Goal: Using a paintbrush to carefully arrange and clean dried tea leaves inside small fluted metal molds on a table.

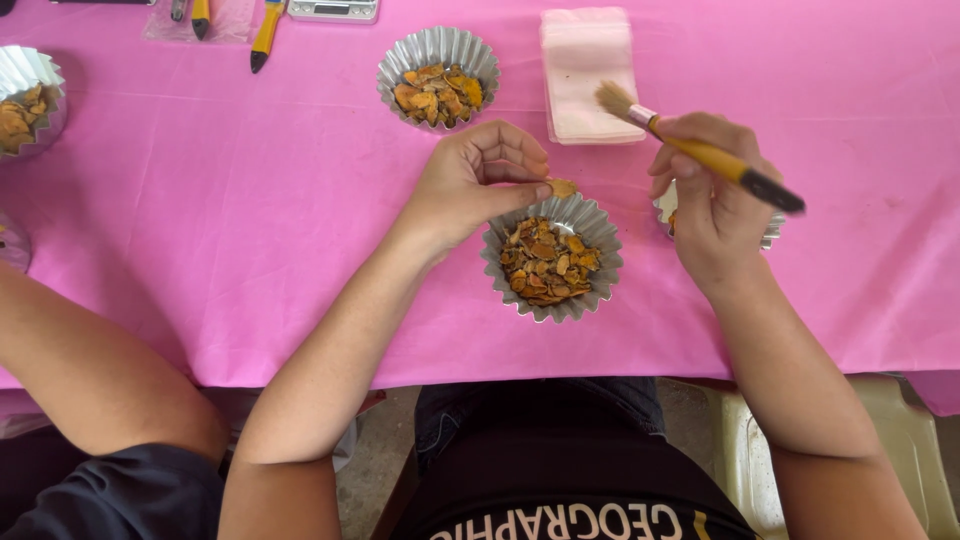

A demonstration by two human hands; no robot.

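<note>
From the head camera, your left hand (478, 180) hovers over the far rim of the fluted foil cup (553, 256) in front of you, thumb and fingertips pinched shut on one small orange-brown chip (562, 187). You hold it right above the cup, so that anything that falls would likely land back among the other dried pieces heaped inside.

Your right hand (708, 195) is closed around the yellow-handled brush (690, 147). The grip sits on the middle of the handle, the dark end sticking out to the right and the pale bristles pointing left and up, toward the chip. The bristles stand near the chip but apart from it. Held this way, the brush can sweep across the piece without the two hands crossing.

Behind your right hand a second foil cup (770, 232) peeks out, mostly hidden; what lies in it cannot be made out. Farther up the pink tablecloth (250, 200) stands another fluted cup (438, 78) with larger orange pieces, within easy reach of your left hand. Just right of it lies a folded stack of pale pink cloths (587, 75), close to the brush tip.

At the left edge another person's bare arm (90, 370) rests on the table, with their own foil cup (28, 98) well apart from yours.
</note>
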